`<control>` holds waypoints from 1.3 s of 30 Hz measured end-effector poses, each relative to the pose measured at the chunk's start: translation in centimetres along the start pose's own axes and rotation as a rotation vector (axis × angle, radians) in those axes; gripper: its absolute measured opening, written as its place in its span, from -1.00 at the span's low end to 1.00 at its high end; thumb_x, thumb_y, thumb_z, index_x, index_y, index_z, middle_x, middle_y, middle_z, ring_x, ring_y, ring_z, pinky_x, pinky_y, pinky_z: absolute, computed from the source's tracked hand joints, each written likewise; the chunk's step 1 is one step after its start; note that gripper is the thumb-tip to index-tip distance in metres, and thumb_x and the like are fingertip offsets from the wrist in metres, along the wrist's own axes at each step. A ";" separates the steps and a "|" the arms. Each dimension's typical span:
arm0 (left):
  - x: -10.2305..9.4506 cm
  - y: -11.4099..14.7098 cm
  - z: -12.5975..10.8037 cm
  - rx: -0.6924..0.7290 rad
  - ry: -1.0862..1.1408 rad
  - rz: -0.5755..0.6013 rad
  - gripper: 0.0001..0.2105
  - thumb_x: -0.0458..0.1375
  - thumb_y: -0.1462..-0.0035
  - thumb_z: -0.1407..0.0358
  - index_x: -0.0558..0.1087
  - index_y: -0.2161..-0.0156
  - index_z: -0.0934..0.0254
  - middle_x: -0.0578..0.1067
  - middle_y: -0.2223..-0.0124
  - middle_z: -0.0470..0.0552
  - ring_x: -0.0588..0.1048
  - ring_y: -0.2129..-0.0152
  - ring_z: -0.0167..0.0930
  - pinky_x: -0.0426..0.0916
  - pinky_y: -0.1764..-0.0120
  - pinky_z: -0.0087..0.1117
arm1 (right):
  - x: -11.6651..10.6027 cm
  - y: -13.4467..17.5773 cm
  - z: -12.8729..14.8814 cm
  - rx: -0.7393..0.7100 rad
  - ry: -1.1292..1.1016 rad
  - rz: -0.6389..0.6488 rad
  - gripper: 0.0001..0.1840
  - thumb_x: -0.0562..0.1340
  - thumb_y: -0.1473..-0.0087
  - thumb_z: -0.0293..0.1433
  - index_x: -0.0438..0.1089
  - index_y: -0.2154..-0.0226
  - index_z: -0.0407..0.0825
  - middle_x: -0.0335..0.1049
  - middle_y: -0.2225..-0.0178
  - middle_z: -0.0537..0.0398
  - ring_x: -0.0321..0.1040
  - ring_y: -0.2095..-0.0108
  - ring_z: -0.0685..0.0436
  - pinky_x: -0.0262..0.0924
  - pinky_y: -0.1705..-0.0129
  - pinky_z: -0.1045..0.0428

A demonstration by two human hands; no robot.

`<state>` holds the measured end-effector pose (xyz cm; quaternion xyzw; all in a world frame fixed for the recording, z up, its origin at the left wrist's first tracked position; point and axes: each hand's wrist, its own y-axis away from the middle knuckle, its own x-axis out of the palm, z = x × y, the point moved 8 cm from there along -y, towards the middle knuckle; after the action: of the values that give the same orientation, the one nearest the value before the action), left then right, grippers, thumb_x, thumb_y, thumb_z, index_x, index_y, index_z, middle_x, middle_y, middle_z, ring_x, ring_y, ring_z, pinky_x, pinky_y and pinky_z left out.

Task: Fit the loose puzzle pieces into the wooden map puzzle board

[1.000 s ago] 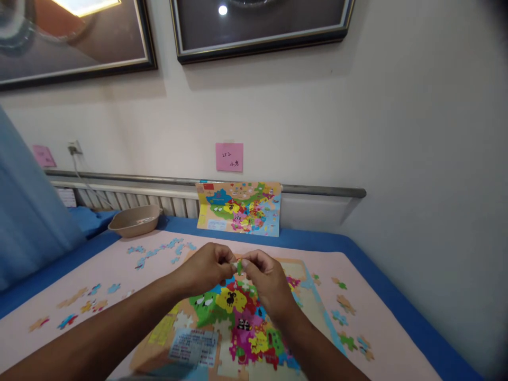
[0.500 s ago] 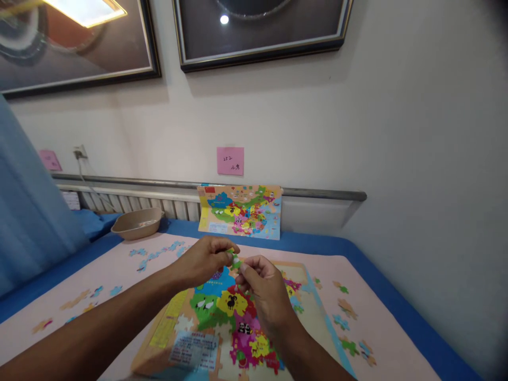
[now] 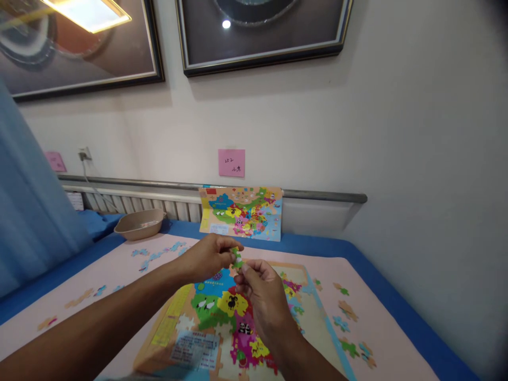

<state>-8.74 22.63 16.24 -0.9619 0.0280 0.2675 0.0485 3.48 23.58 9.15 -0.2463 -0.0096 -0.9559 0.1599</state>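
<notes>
Above the puzzle board, a small green and white jigsaw piece [image 3: 237,258] is pinched between both hands. My left hand [image 3: 212,256] is closed on its upper left side, thumb and forefinger together. My right hand [image 3: 260,283] grips it from the lower right, fingers curled. Beneath them lies a partly filled map jigsaw puzzle [image 3: 204,307] in an orange-bordered tray, with joined yellow, green, blue and pink areas. Bare tray shows at its right side. My right hand and forearm hide part of the puzzle's middle.
A printed reference map [image 3: 240,211] leans against the wall. Loose pieces [image 3: 349,346] lie right of the tray, and blue pieces [image 3: 153,256] lie on the left of the pink sheet. A tan basin [image 3: 139,225] stands at the back left, near a blue curtain [image 3: 32,211].
Both hands keep hold of the jigsaw piece, which now looks slightly more upright between the fingers. The whole view has shifted a little.
</notes>
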 end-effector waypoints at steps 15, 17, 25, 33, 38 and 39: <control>0.3 -0.7 -0.4 0.064 -0.085 0.073 -0.66 0.15 -0.05 0.26 0.49 0.06 0.35 0.41 0.42 -0.09 0.34 0.52 -0.44 0.20 0.47 -0.46 | -0.9 -1.3 1.2 -0.097 0.272 0.033 -0.72 0.28 0.02 -0.16 0.38 0.45 -0.05 0.27 0.51 0.17 0.18 0.47 -0.02 0.09 0.42 0.08; 0.8 -0.7 -0.6 0.093 -0.128 0.102 -0.70 0.13 -0.08 0.27 0.49 0.08 0.33 0.39 0.44 -0.11 0.31 0.55 -0.46 0.17 0.50 -0.47 | -1.2 -1.7 1.8 -0.126 0.337 0.037 -0.74 0.27 0.02 -0.18 0.38 0.46 -0.05 0.24 0.53 0.18 0.15 0.47 -0.02 0.06 0.41 0.08; 1.9 -1.0 -1.4 0.145 -0.198 0.188 -0.79 0.08 -0.05 0.38 0.52 0.23 0.31 0.30 0.49 -0.13 0.21 0.57 -0.48 0.09 0.53 -0.49 | -1.5 -2.7 2.2 -0.150 0.465 0.147 -0.78 0.26 0.05 -0.23 0.42 0.48 -0.07 0.26 0.54 0.18 0.12 0.48 -0.03 0.04 0.39 0.06; 2.4 -1.3 -0.7 0.140 -0.237 0.195 -0.76 0.06 0.01 0.40 0.53 0.25 0.29 0.29 0.51 -0.14 0.21 0.59 -0.48 0.07 0.55 -0.50 | -1.7 -3.4 1.4 -0.100 0.534 0.223 -0.76 0.27 0.08 -0.21 0.38 0.51 -0.07 0.20 0.57 0.21 0.04 0.52 0.00 -0.04 0.45 0.07; 2.4 -2.1 0.9 0.074 -0.055 0.184 -0.72 0.12 -0.01 0.30 0.50 0.14 0.31 0.35 0.47 -0.13 0.28 0.56 -0.46 0.14 0.51 -0.47 | -2.1 -3.8 1.1 -0.093 0.523 0.218 -0.75 0.24 0.05 -0.20 0.35 0.51 -0.06 0.18 0.57 0.20 0.03 0.52 -0.01 -0.06 0.46 0.08; 2.1 -2.2 1.5 0.034 0.009 0.151 -0.67 0.14 -0.01 0.26 0.47 0.09 0.32 0.39 0.43 -0.10 0.32 0.55 -0.44 0.18 0.49 -0.46 | -2.4 -4.0 1.1 -0.101 0.516 0.211 -0.74 0.25 0.05 -0.19 0.35 0.51 -0.06 0.19 0.56 0.20 0.05 0.51 -0.01 -0.04 0.45 0.08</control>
<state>-7.53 24.94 14.09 -0.9574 0.1051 0.2654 0.0444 4.70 28.16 9.22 -0.0023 0.1049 -0.9643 0.2431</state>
